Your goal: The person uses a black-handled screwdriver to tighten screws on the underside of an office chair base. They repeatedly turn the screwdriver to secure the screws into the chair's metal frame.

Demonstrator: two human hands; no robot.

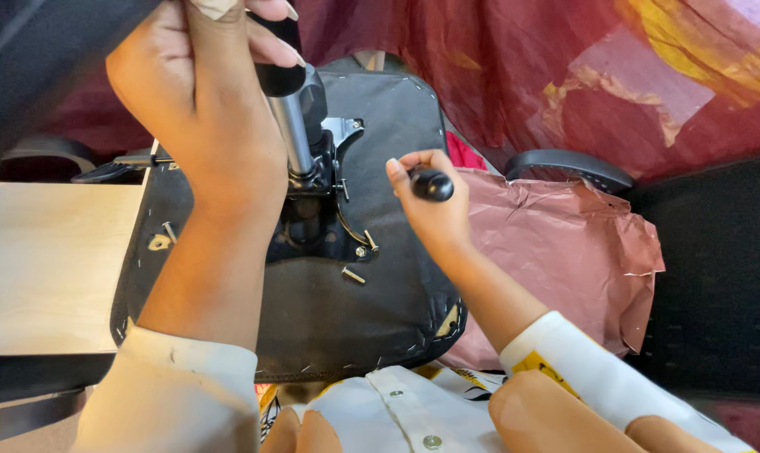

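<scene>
Fingers of the left hand (199,109) are wrapped shut around the black-capped upper end of a polished steel gas-lift cylinder (292,126), which is held upright — apparently to keep it steady in its socket. The cylinder stands in the black metal tilt mechanism (317,180) bolted to the upturned underside of a black fabric-covered office chair seat (371,310), and this seat is taken as the landmark for all else.

Over the seat's right half, the right hand (430,210) is closed on a small black rounded knob (433,184); what the knob is attached to cannot be told, since the palm hides anything behind it. The grip looks like one for turning or pulling.

The seat itself lies bottom-up, its dark cloth stapled along the edge with a row of bright staples, and its surface looks matt and slightly creased. Just below the mechanism, on the seat, a loose silver bolt (353,275) is lying, with another small fastener seated near the bracket. At the seat's left edge a pale wooden desk (52,268) is seen, the seat partly resting against it. To the seat's right, crumpled pink wrapping paper (581,252) is spread, and beyond that a black curved armrest (569,168) shows — in front of dark red cloth (497,67).
</scene>
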